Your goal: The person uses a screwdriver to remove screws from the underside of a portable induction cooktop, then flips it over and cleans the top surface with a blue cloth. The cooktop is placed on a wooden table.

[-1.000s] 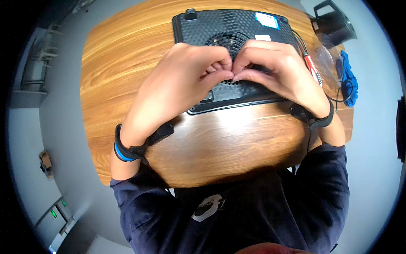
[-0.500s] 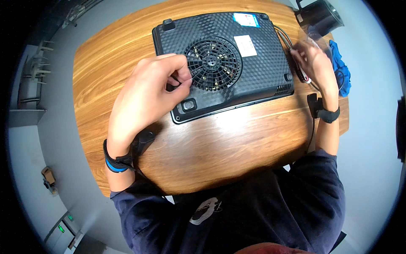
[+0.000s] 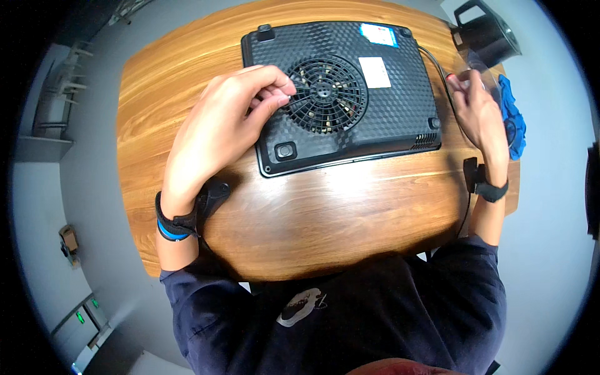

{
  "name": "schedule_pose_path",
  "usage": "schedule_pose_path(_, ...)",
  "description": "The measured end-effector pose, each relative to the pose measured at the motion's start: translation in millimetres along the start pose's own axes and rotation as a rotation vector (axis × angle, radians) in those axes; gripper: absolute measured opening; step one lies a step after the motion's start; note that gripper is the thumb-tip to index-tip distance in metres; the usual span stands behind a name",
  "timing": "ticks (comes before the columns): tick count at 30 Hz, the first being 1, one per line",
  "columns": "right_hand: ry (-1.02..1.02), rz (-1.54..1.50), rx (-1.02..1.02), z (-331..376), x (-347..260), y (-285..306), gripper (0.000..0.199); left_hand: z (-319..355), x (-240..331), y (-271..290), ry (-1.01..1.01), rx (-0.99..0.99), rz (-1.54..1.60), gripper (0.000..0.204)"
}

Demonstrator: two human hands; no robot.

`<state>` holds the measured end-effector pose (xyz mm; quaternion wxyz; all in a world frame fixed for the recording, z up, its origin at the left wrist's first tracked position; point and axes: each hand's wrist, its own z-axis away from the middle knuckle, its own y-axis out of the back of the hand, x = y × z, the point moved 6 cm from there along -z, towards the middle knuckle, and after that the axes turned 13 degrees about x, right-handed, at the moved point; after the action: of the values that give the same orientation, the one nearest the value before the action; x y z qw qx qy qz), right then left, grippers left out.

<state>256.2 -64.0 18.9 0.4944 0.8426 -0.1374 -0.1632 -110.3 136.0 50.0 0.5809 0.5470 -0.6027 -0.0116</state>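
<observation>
A black induction cooker (image 3: pixel 400 112) lies upside down on the wooden table, its round fan grille (image 3: pixel 324 94) facing up. At the left edge of that grille is my left hand (image 3: pixel 240 109), thumb and fingertips pinched together. Whatever they hold, if anything, is too small to make out. Off the cooker's right side, my right hand (image 3: pixel 480 112) is closed with curled fingers. A small red end (image 3: pixel 450 76) of something shows at its fingertips, and the hand hides the rest. The cooker's cord (image 3: pixel 439 65) runs close beside this hand.
A black kettle (image 3: pixel 486 34) stands at the far right corner. Clear plastic (image 3: pixel 480 64) lies between it and my right hand, and a blue cloth (image 3: pixel 514 119) sits at the right edge. The bare wooden tabletop (image 3: pixel 337 225) spreads in front of the cooker.
The left hand has shifted up slightly along the grille, still pinched. The right hand has closed on a red-ended thing; a tool handle with red and white lay beneath it before.
</observation>
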Motion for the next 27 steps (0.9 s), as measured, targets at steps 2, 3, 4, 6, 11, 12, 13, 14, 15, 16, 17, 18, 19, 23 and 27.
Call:
schedule_pose_path(2, -0.071, 0.002, 0.005, -8.4, -24.2, 20.7, 0.023, 0.9, -3.0, 1.0, -0.045, -0.002, 0.0, 0.011)
schedule_pose_path(3, -0.094, -0.027, 0.005, -10.9, -33.2, 27.1, 0.023, 1.1, -5.0, 1.8, -0.031, 0.004, 0.006, 0.011)
schedule_pose_path(4, -0.09, -0.062, -0.005, -13.7, -45.4, 33.0, 0.027, 0.4, -6.1, 0.7, -0.02, 0.006, 0.017, 0.011)
schedule_pose_path(6, 0.011, -0.167, -0.062, -18.2, -68.3, 36.8, 0.03, 0.3, -6.2, -0.9, 0.0, 0.013, 0.033, 0.012)
schedule_pose_path(11, 0.34, -0.478, -0.112, -16.1, -137.4, 35.5, 0.029, -0.4, -4.9, 0.1, 0.036, 0.014, 0.058, 0.013)
schedule_pose_path(12, 0.35, -0.47, -0.186, -15.9, -149.1, 37.7, 0.028, 0.2, -5.6, 0.2, 0.042, 0.015, 0.066, 0.013)
schedule_pose_path(13, 0.374, -0.482, -0.202, -16.0, -158.3, 38.6, 0.027, 0.5, -6.4, -0.1, 0.047, 0.016, 0.073, 0.013)
schedule_pose_path(14, 0.425, -0.491, -0.209, -16.4, -164.3, 38.7, 0.031, 0.7, -7.1, -0.4, 0.052, 0.017, 0.081, 0.013)
schedule_pose_path(15, 0.474, -0.499, -0.217, -16.2, -169.2, 38.7, 0.034, 0.6, -6.7, -0.5, 0.036, 0.013, 0.069, 0.013)
schedule_pose_path(16, 0.471, -0.504, -0.217, -16.9, -171.5, 38.7, 0.034, 0.2, -5.9, -0.4, 0.02, 0.008, 0.056, 0.014)
schedule_pose_path(17, 0.467, -0.509, -0.218, -16.9, -173.5, 39.2, 0.033, 0.2, -5.2, -0.5, 0.004, 0.003, 0.044, 0.014)
schedule_pose_path(18, 0.463, -0.514, -0.218, -16.6, -174.3, 38.8, 0.032, 0.6, -5.6, -1.0, 0.0, 0.005, 0.04, 0.014)
schedule_pose_path(19, 0.472, -0.511, -0.213, -16.1, -173.9, 38.5, 0.033, 1.1, -6.1, -1.6, -0.005, 0.007, 0.036, 0.014)
schedule_pose_path(23, 0.495, -0.486, -0.195, -13.4, -169.5, 40.0, 0.035, 0.7, -6.2, -3.2, 0.032, 0.003, 0.058, 0.016)
schedule_pose_path(27, 0.489, -0.483, -0.211, -11.1, -169.3, 40.2, 0.036, 1.6, -8.9, -6.4, 0.089, -0.008, 0.094, 0.018)
